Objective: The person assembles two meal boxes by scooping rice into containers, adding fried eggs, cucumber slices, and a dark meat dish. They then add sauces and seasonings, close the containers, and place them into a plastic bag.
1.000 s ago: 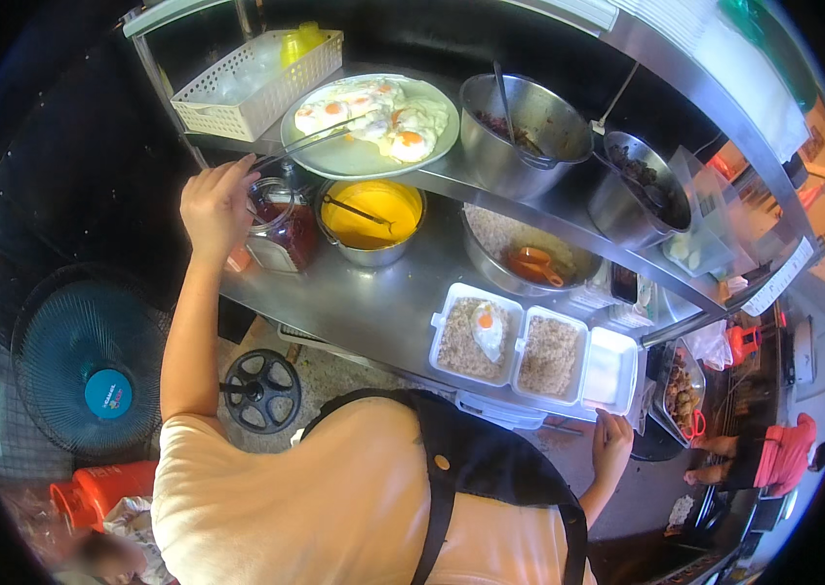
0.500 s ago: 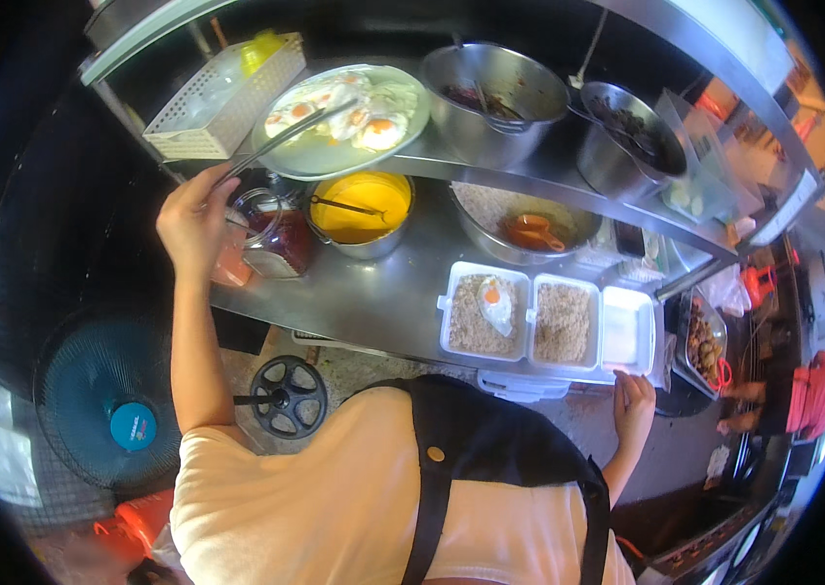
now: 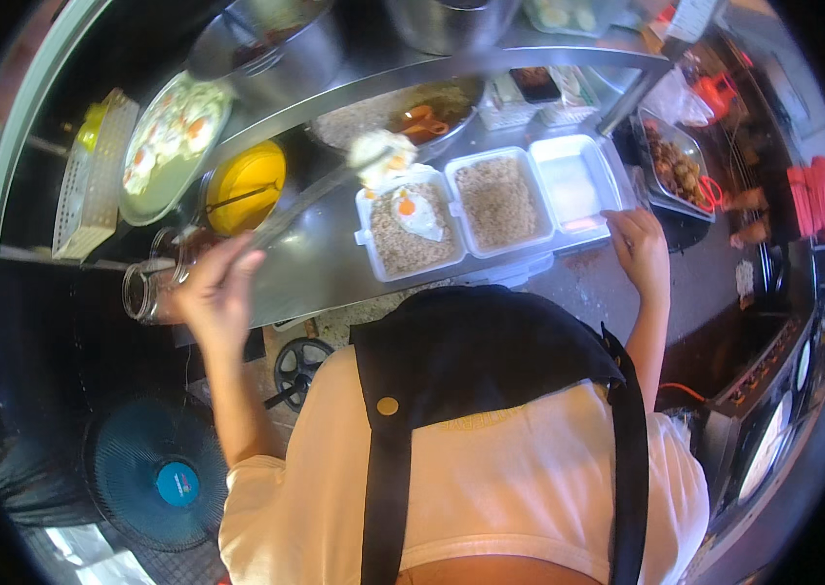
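Observation:
My left hand (image 3: 222,283) is closed round metal tongs (image 3: 310,203), which reach right over the counter. A fried egg (image 3: 383,156), blurred by motion, hangs at their tips above the left white foam box (image 3: 366,255). That box holds pale rice (image 3: 411,253) with another fried egg (image 3: 416,213) on it. The middle box (image 3: 512,244) holds only rice. To its right is a bare white foam section (image 3: 569,180); whether it is a lid or a separate box, I cannot tell. My right hand (image 3: 642,244) has its fingertips pinched at this section's near right corner.
A plate (image 3: 167,203) of fried eggs and a white basket (image 3: 81,210) stand far left on the shelf. Below are a pot of yellow sauce (image 3: 249,185), glass jars (image 3: 144,291) and a rice bowl (image 3: 344,122). A fan (image 3: 154,478) stands lower left; a person (image 3: 812,200) is at right.
My left hand and the tongs have moved from the egg plate rightward, carrying a fried egg over the left box. The whole view has shifted and turned. My right hand stays at the foam section's corner.

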Motion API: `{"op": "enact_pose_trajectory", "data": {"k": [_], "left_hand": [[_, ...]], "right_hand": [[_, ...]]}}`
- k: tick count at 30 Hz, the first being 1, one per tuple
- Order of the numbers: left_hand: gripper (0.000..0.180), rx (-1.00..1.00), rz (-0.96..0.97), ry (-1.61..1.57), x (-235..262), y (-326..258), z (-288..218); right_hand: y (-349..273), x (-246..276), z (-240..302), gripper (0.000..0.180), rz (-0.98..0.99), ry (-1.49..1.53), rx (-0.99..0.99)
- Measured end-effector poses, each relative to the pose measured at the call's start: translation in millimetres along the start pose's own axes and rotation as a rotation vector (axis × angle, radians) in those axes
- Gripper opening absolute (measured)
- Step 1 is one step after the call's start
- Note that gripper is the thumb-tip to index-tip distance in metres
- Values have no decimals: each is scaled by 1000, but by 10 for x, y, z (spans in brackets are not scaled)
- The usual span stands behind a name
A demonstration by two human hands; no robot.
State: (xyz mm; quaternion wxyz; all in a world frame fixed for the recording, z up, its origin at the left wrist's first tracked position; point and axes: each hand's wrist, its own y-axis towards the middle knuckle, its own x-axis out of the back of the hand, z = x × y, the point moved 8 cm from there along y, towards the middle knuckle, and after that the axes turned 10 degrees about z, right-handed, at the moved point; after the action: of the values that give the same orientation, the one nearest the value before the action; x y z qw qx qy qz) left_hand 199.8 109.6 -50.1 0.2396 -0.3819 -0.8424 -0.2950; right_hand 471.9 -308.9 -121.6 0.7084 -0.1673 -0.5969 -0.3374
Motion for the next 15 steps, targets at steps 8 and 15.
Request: {"op": "enact_pose_trajectory", "data": {"k": [8, 15], "left_hand": [[21, -276, -81, 349, -2052, -163, -93], [34, -123, 287, 554, -2904, -459, -36]], "right_hand": [[-393, 323, -738, 14, -53, -55, -73], [-630, 573, -1354, 13, -30, -36, -138]]}}
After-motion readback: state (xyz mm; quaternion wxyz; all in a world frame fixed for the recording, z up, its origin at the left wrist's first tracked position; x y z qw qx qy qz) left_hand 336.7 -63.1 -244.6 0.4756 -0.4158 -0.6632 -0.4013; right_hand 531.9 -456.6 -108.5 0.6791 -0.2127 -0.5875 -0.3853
